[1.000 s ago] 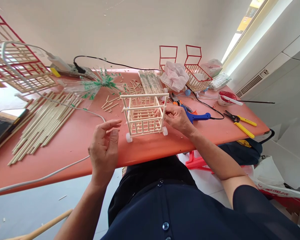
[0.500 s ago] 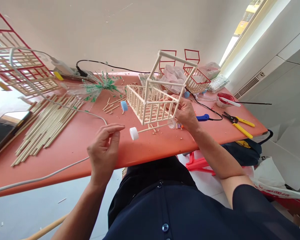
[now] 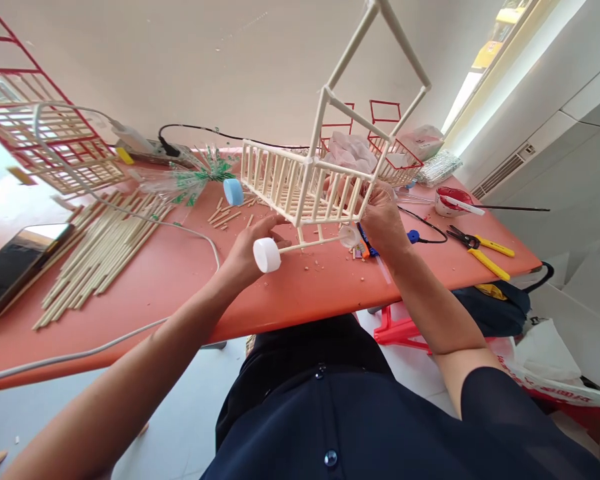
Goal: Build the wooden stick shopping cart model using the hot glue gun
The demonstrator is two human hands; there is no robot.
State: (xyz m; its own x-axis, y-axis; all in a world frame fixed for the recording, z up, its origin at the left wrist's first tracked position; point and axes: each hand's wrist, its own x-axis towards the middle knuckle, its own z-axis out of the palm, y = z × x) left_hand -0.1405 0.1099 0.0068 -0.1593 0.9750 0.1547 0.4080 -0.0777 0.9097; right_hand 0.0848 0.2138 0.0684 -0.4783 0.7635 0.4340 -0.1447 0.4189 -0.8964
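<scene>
A small cart of pale wooden sticks [image 3: 307, 190] is held up over the table, tilted, its tall handle frame rising toward the top. My right hand [image 3: 383, 217] grips its right end, fingers partly hidden behind the bars. Below the basket, a stick axle joins a white cap wheel [image 3: 267, 255] and a translucent cap wheel [image 3: 349, 237]; a blue cap [image 3: 233, 192] sits at the cart's far left. My left hand [image 3: 255, 250] is under the left side, behind the white wheel, its fingers partly hidden. A blue-handled tool [image 3: 367, 241] shows below my right wrist.
Loose sticks [image 3: 103, 257] and a phone [image 3: 23, 267] lie on the left of the orange table [image 3: 190, 320]. Red-trimmed carts stand at the left and back. At the right are yellow-handled pliers [image 3: 485, 253] and a red paint cup [image 3: 453, 201]. Cables cross the table.
My left hand has moved right and forward, to beneath the cart. The cart has come up closer to the camera and turned, its handle frame now higher. The blue-handled tool shows in a different position.
</scene>
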